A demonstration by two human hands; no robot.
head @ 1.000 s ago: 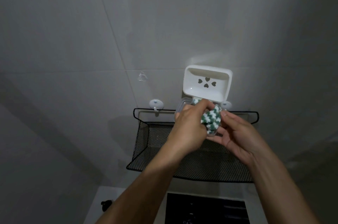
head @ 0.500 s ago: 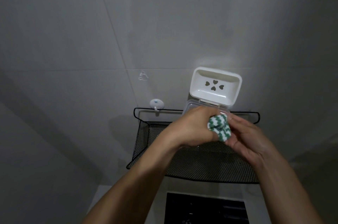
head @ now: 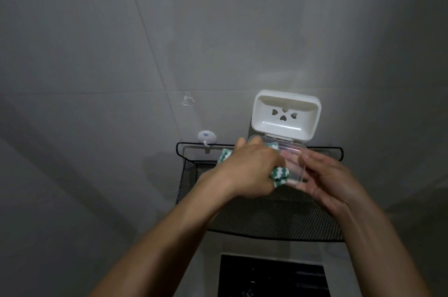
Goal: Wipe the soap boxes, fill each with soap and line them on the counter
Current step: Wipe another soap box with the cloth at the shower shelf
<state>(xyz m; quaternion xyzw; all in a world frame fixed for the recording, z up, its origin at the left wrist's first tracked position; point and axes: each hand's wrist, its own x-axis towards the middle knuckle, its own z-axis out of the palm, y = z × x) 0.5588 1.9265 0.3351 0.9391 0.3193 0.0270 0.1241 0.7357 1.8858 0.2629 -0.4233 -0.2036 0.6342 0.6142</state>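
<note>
Left hand (head: 252,170) bunches the green-and-white cloth (head: 280,175) inside the soap box (head: 286,117)
Right hand (head: 324,175) cradles the clear half from beneath, fingers loosely curled, steadying it against the rubbing; the white half stands open above the mesh shelf (head: 266,221)

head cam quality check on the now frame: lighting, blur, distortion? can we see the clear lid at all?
Head view: dim, grey light with soft shadows on the tiled wall. Head view: wide-angle bend shows in the tile seams. Head view: the left hand with the green-and-white cloth is slightly smeared; the right hand is sharper. Head view: the clear lid reads only by faint edges; the white soap box is crisp.
</note>
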